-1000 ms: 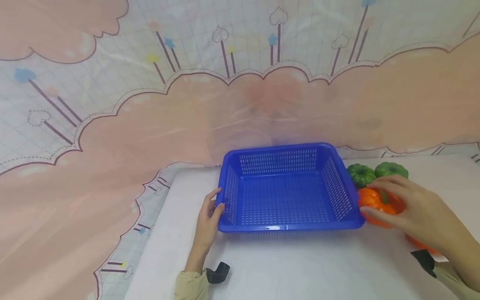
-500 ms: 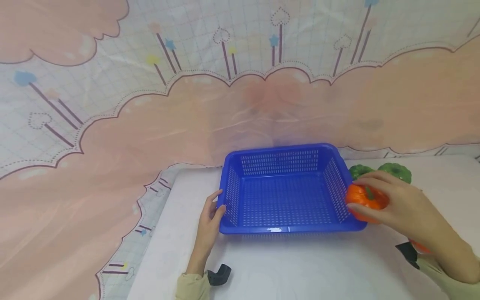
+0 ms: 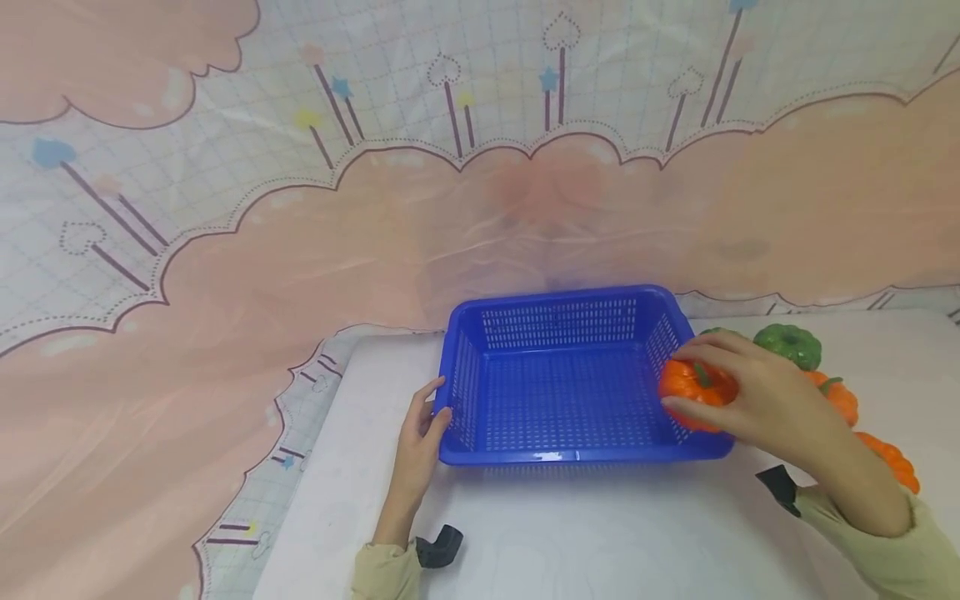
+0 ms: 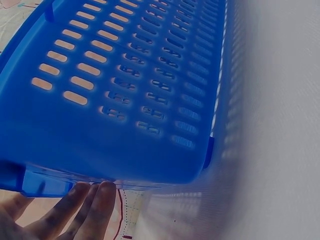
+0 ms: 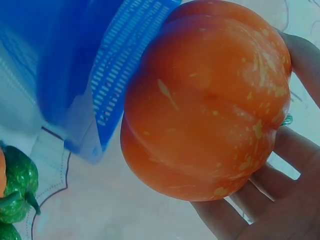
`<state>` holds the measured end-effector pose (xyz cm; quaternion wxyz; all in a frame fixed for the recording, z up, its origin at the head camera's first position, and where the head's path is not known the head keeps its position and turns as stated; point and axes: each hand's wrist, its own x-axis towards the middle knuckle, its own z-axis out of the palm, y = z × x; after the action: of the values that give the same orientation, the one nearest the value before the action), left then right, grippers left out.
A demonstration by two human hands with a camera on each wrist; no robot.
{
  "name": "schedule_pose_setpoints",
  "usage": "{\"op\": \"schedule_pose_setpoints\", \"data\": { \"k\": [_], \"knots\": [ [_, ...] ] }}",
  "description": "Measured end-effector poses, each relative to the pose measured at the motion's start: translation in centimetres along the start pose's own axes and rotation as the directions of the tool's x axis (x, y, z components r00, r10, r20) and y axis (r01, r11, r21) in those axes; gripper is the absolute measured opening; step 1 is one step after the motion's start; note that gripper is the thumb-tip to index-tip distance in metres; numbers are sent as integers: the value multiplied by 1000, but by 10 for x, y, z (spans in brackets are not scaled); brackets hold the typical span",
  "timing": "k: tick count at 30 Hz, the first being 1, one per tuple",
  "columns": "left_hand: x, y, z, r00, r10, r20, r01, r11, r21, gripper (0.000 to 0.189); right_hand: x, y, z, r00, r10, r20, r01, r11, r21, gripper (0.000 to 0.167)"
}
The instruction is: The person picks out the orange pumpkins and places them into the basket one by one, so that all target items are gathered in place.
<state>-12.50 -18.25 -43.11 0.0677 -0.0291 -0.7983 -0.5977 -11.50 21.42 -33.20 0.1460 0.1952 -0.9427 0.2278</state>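
Observation:
A blue plastic basket (image 3: 570, 457) with slotted walls sits on the white table. My left hand (image 3: 420, 437) grips its left rim, thumb over the edge and fingers outside; the left wrist view shows those fingers (image 4: 102, 207) against the basket's wall (image 4: 100, 145). In my right hand (image 3: 783, 408) is a glossy orange pumpkin (image 3: 690, 396) with a short green stem, held between thumb and fingers. It hangs over the basket's right rim. From the right wrist view, the pumpkin's yellow-flecked underside (image 5: 205, 100) appears beside the basket's wall. Nothing lies inside the basket.
Right of the basket lie a green pumpkin (image 3: 789, 346) and two orange ones, one nearer the back (image 3: 842, 400) and another orange pumpkin (image 3: 892, 462) by the right forearm. A second green one is mostly hidden behind the right hand. A patterned curtain (image 3: 525, 225) hangs behind the table.
My right hand has carried the orange pumpkin leftward and up, from beside the basket to over its right rim. Orange pumpkins behind it came into view. The left hand has stayed put.

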Motion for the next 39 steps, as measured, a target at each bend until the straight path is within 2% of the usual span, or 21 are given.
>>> {"op": "schedule_pose_setpoints", "data": {
  "k": [8, 15, 22, 29, 39],
  "knots": [
    [0, -1, 0, 1000, -5, -10, 5, 1000, 1, 46, 11, -4, 5, 1000, -22, 20, 22, 1000, -2, 52],
    [0, -2, 0, 1000, -8, -3, 8, 1000, -9, 46, 22, -10, 9, 997, -83, 0, 83, 996, 16, 48],
    [-2, -2, 0, 1000, -9, 5, 10, 1000, -17, 47, 30, -16, 13, 996, -53, 67, 51, 998, 26, 55],
    [-2, -1, 0, 1000, -4, 2, 4, 1000, -13, 46, 39, -19, 22, 993, -98, 64, 96, 995, 36, 50],
    [-1, 0, 0, 1000, 7, 5, -7, 1000, -1, 46, 46, -20, 29, 990, -117, 79, 113, 992, 56, 49]
  ]
}}
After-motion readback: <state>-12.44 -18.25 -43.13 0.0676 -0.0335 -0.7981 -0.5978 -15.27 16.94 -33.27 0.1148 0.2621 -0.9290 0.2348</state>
